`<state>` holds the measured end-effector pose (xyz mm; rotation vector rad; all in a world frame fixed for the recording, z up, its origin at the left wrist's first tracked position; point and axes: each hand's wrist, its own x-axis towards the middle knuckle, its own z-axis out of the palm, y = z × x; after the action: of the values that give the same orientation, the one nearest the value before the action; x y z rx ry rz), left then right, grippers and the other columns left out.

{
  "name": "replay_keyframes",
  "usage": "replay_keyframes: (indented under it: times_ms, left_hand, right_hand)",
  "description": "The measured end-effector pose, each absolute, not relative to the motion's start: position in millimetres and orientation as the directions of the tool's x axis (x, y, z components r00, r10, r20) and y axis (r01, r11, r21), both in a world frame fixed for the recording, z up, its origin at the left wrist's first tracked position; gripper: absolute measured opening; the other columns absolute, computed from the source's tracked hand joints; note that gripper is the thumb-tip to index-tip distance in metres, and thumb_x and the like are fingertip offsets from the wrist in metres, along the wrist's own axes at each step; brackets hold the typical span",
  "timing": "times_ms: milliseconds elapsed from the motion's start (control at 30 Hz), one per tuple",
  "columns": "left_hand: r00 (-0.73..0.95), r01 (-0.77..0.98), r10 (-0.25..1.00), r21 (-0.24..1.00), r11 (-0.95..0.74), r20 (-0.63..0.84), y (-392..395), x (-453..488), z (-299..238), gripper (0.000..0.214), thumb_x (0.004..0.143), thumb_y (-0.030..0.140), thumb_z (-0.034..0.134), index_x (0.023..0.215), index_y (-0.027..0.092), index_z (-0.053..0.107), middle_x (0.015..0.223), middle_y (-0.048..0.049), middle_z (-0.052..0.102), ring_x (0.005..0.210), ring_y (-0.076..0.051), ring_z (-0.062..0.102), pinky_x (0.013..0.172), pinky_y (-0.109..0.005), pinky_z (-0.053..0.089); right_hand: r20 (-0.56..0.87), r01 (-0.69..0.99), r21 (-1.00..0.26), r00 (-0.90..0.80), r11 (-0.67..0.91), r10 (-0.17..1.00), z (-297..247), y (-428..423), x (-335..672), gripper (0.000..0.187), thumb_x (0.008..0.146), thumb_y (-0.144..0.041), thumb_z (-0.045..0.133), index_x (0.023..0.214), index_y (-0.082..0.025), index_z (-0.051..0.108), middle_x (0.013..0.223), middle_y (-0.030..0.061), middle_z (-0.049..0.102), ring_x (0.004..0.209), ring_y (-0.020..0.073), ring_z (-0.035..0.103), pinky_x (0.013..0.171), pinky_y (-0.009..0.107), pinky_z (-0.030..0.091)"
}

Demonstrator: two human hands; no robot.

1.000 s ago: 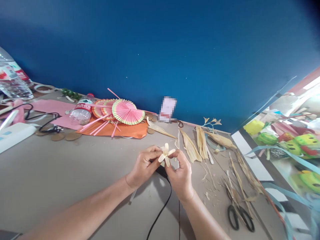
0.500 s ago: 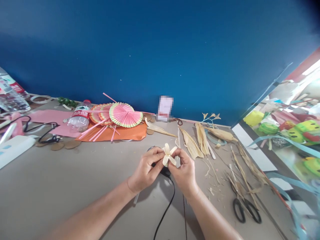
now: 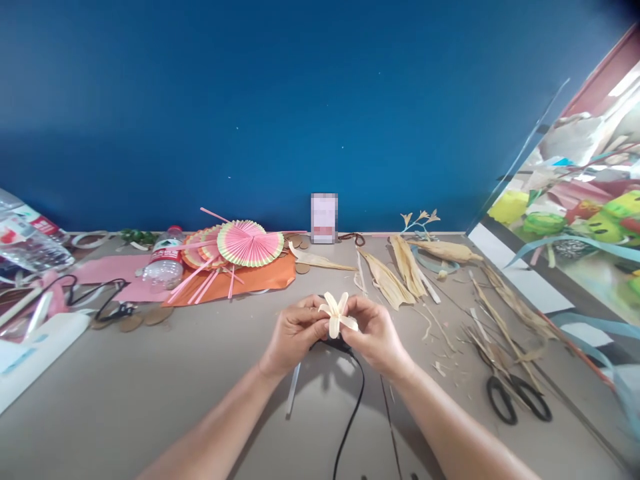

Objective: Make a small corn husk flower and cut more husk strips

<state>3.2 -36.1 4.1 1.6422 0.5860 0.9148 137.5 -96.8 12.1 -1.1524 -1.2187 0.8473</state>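
Note:
A cream-coloured flower (image 3: pixel 336 316) with several narrow petals, apparently made of corn husk, is between my two hands above the table. My left hand (image 3: pixel 299 333) is closed, thumb and fingers pinching the flower from the left. On the other side my right hand (image 3: pixel 376 335) is closed too, its thumb and forefinger at the right petals. The flower's underside is hidden by the fingers. Below it, a dark object (image 3: pixel 336 344) with a black cord is mostly covered by my hands. Dried corn husks (image 3: pixel 385 277) lie beyond my right hand.
Black-handled scissors (image 3: pixel 517 399) and husk scraps lie at the right. Pink paper fans (image 3: pixel 251 243) rest on orange paper (image 3: pixel 277 275) at the back left, beside a plastic bottle (image 3: pixel 164 260). A white power strip (image 3: pixel 45 353) sits far left. The blue wall (image 3: pixel 320 113) bounds the back.
The view has shifted a little. The flower has tilted slightly, so its petals point differently. Both hands keep their hold on it.

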Motion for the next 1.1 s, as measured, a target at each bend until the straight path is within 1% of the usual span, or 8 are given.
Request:
replay_keyframes:
  times_ms: [167,233,333,433,533,667,767,1100]
  left_hand:
    - [0.566,-0.142,0.776,0.961,-0.239,0.277,-34,3,5,0.015,0.065,0.029,0.067,0.058,0.015,0.067,0.063,-0.0018,0.052,0.058,-0.011,0.047,0.054,-0.024,0.040]
    - [0.560,-0.166,0.775,0.956,-0.240,0.292,-35,3,6,0.017,0.064,0.029,0.067,0.054,0.015,0.065,0.062,-0.0015,0.052,0.056,-0.011,0.046,0.053,-0.024,0.039]
    - [0.549,-0.183,0.783,0.956,-0.229,0.292,-36,4,5,0.017,0.065,0.028,0.067,0.054,0.016,0.065,0.060,-0.0012,0.051,0.056,-0.011,0.046,0.052,-0.024,0.038]
    - [0.529,-0.194,0.805,0.962,-0.193,0.269,-36,5,0,0.013,0.064,0.026,0.067,0.056,0.016,0.066,0.061,-0.0006,0.049,0.056,-0.010,0.045,0.052,-0.024,0.037]
    - [0.510,-0.261,0.824,0.957,-0.127,0.248,-36,7,-6,0.007,0.064,0.022,0.068,0.058,0.017,0.066,0.063,0.0002,0.048,0.058,-0.010,0.045,0.052,-0.023,0.037]
    - [0.493,-0.273,0.848,0.960,-0.062,0.195,-36,9,-10,0.010,0.062,0.022,0.069,0.056,0.015,0.065,0.062,0.0000,0.049,0.057,-0.010,0.046,0.051,-0.022,0.037]
    - [0.460,-0.278,0.871,0.960,-0.042,0.171,-37,10,-10,0.010,0.060,0.023,0.070,0.055,0.015,0.065,0.063,-0.0004,0.052,0.056,-0.010,0.047,0.051,-0.023,0.038]
    - [0.412,-0.228,0.878,0.961,-0.159,0.243,-39,9,-9,0.007,0.064,0.016,0.067,0.057,0.016,0.066,0.064,0.0000,0.053,0.060,-0.010,0.047,0.054,-0.022,0.038]
  right_hand:
    - [0.252,0.029,-0.968,0.135,0.251,0.958,13,-97,136,0.012,0.060,-0.008,0.055,0.065,-0.018,0.051,0.061,-0.0028,0.054,0.057,0.0106,0.049,0.055,0.022,0.041]
    - [0.244,0.019,-0.970,0.129,0.244,0.961,13,-97,136,0.011,0.060,-0.009,0.055,0.065,-0.018,0.051,0.062,-0.0026,0.053,0.057,0.0106,0.048,0.055,0.022,0.041]
    - [0.243,0.033,-0.970,0.144,0.240,0.959,12,-97,136,0.012,0.060,-0.009,0.055,0.066,-0.018,0.050,0.062,-0.0026,0.053,0.059,0.0111,0.048,0.056,0.023,0.040]
    - [0.266,0.093,-0.963,0.187,0.252,0.946,10,-97,135,0.012,0.060,-0.009,0.054,0.066,-0.018,0.051,0.062,-0.0028,0.052,0.060,0.0113,0.048,0.058,0.023,0.040]
    - [0.297,0.185,-0.949,0.241,0.257,0.924,9,-99,132,0.010,0.063,-0.009,0.053,0.067,-0.018,0.052,0.062,-0.0025,0.053,0.060,0.0115,0.049,0.058,0.023,0.041]
    - [0.340,0.283,-0.923,0.287,0.260,0.896,11,-103,127,0.007,0.066,-0.012,0.051,0.067,-0.018,0.053,0.062,-0.0022,0.055,0.061,0.0117,0.050,0.059,0.022,0.041]
    - [0.381,0.356,-0.894,0.285,0.272,0.879,13,-105,126,0.009,0.067,-0.011,0.050,0.069,-0.018,0.054,0.065,-0.0020,0.057,0.063,0.0116,0.052,0.062,0.022,0.042]
    - [0.480,0.472,-0.815,0.223,0.337,0.848,12,-106,128,0.021,0.066,-0.004,0.044,0.077,-0.019,0.053,0.074,0.0002,0.058,0.071,0.0131,0.053,0.068,0.025,0.043]
